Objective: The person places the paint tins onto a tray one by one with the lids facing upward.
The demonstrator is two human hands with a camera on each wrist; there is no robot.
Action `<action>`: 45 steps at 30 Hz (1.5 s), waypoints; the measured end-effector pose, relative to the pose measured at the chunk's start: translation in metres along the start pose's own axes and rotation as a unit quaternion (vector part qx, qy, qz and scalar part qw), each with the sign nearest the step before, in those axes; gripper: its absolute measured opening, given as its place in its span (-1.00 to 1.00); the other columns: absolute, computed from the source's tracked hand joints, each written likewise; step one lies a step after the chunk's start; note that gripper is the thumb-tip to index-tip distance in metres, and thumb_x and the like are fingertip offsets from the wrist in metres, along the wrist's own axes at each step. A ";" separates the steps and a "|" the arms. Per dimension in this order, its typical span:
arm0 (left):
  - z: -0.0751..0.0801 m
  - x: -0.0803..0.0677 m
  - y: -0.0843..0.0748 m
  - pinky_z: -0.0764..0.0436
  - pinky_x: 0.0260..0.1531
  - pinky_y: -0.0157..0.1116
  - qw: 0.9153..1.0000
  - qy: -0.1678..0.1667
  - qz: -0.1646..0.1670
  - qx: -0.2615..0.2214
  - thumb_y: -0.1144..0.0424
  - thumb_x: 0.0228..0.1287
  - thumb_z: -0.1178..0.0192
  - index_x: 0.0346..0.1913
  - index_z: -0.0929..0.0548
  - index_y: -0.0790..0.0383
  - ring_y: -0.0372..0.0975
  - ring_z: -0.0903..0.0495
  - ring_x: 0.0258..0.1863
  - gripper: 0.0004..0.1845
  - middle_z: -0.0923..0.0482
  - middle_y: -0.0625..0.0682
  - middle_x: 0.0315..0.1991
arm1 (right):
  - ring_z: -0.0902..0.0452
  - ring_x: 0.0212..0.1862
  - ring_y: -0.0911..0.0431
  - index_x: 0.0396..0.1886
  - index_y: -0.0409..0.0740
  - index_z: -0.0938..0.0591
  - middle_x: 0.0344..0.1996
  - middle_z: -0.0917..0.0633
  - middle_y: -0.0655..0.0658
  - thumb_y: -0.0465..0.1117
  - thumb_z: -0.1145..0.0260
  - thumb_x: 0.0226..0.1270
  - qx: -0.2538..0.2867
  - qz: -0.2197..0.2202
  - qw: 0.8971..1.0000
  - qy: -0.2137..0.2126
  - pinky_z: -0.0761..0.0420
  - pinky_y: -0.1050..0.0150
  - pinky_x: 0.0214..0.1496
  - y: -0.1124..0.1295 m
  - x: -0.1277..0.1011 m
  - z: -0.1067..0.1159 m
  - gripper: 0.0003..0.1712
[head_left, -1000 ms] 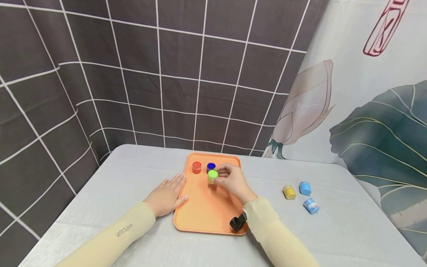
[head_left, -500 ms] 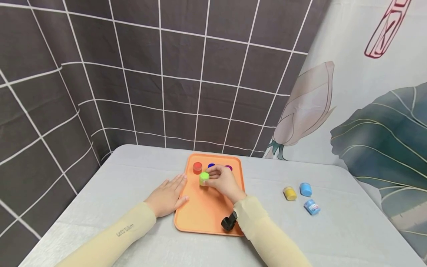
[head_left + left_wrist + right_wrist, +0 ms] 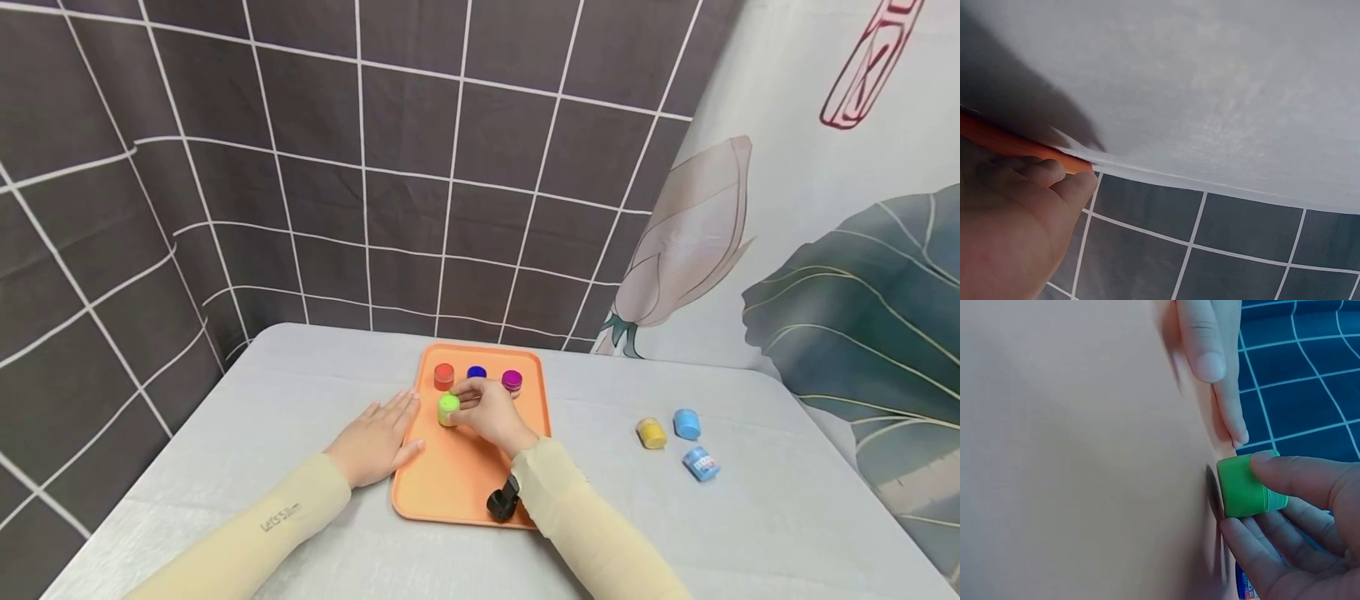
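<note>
- The right hand [image 3: 487,412] pinches a small green jar [image 3: 448,409] between thumb and curled fingers [image 3: 1297,478]; the jar stands upright just above or on the orange tray [image 3: 450,492], in its left half, nearer the far end. Whether its base touches the tray cannot be told.
- A black wrist device [image 3: 502,502] sits on the right forearm, over the tray's near edge.
- The left hand [image 3: 375,437] lies flat, fingers straight, on the grey bench [image 3: 300,392], its fingertips against the tray's left rim; it holds nothing.
- The left sleeve [image 3: 279,518] carries pale lettering that seems to read "Let's Slim".
- Along the tray's far end stand three jars in a row: red [image 3: 444,376], blue [image 3: 476,372] and purple [image 3: 512,382], the blue one just beyond the right hand.
- Well apart to the right, on the bench, lie a yellow jar [image 3: 651,432], a light blue jar [image 3: 686,423] and a second light blue jar [image 3: 701,463] on its side, with a label too small to read.
- Behind are a dark grid-patterned cloth [image 3: 300,167] and a curtain [image 3: 825,250] printed with a flower bud and leaf.
</note>
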State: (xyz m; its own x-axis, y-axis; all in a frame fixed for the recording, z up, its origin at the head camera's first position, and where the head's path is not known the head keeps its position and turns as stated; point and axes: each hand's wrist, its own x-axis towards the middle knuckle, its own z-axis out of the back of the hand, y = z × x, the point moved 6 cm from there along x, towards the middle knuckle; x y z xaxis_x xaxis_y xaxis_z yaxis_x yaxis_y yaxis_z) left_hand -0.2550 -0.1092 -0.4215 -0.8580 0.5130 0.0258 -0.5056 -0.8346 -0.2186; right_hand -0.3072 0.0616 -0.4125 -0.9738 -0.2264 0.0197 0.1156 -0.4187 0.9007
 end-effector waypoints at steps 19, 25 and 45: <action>-0.001 0.001 0.002 -0.18 0.46 0.17 1.000 -0.006 -0.003 0.009 -0.06 0.58 0.03 0.52 -0.20 0.48 0.10 -0.12 0.55 -0.25 -0.14 0.31 0.55 | -0.69 -0.16 0.06 -0.09 -0.28 -0.66 -0.22 -0.71 -0.10 -0.43 -0.58 0.05 -0.011 0.011 1.000 0.021 -0.71 0.17 0.02 0.003 -0.002 -0.008 -0.60; -0.002 0.002 0.003 -0.17 0.46 0.17 1.000 -0.010 -0.004 0.008 -0.07 0.58 0.04 0.52 -0.20 0.47 0.10 -0.12 0.55 -0.25 -0.14 0.30 0.55 | -0.68 -0.17 0.07 -0.09 -0.27 -0.66 -0.22 -0.70 -0.10 -0.43 -0.58 0.05 -0.010 0.012 1.000 0.022 -0.71 0.17 0.01 0.002 -0.002 -0.008 -0.60; -0.006 0.004 0.004 -0.17 0.46 0.16 1.000 -0.008 -0.006 0.007 -0.10 0.58 0.04 0.53 -0.19 0.46 0.09 -0.11 0.55 -0.23 -0.14 0.29 0.55 | -0.70 -0.17 0.01 -0.01 -0.37 -0.66 -0.14 -0.71 -0.24 -0.43 -0.45 0.22 0.019 0.026 0.999 0.004 -0.76 0.19 -0.14 0.005 -0.017 0.018 -0.67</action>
State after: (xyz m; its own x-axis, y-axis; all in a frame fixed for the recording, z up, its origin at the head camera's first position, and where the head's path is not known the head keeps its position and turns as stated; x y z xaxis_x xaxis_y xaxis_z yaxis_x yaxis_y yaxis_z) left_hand -0.2598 -0.1095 -0.4281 -0.8536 0.5191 0.0442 -0.5162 -0.8315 -0.2050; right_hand -0.2936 0.0796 -0.4003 -0.9650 -0.2541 0.0641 0.1588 -0.3726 0.9143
